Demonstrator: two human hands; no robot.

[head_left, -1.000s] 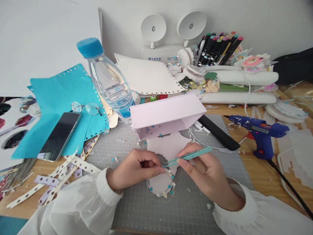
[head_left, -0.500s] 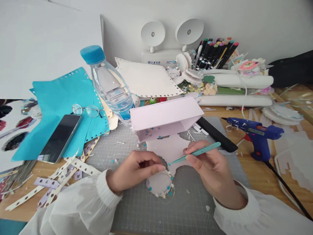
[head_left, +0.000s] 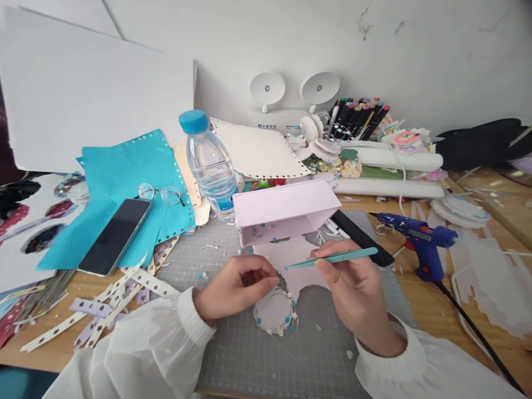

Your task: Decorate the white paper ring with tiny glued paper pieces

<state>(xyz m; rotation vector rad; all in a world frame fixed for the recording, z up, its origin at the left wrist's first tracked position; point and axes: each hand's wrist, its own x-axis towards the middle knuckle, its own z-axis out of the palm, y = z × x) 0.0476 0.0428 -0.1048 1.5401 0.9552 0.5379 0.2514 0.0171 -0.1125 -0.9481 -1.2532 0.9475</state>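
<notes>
Right hand (head_left: 355,285): pinching mint-green tweezers (head_left: 343,256), tips pointing left
Left hand (head_left: 239,285): fingers curled nearly together by the paper disc (head_left: 272,310); cannot tell whether they grip anything
Disc: on the grey cutting mat (head_left: 307,366), rimmed with blue and white bits (head_left: 259,321)
Lilac paper box (head_left: 286,202): beyond the hands
Glue gun (head_left: 419,238): on the wooden table (head_left: 428,316), right of the mat

The person's right hand (head_left: 353,285) grips slim teal tweezers (head_left: 343,257) over a pale lilac sheet of paper with scalloped cut edges (head_left: 308,281), while the left hand (head_left: 236,285) curls at the upper rim of a pale round disc edged with small blue and cream pieces (head_left: 273,311), above a gray gridded cutting mat (head_left: 307,371).
</notes>
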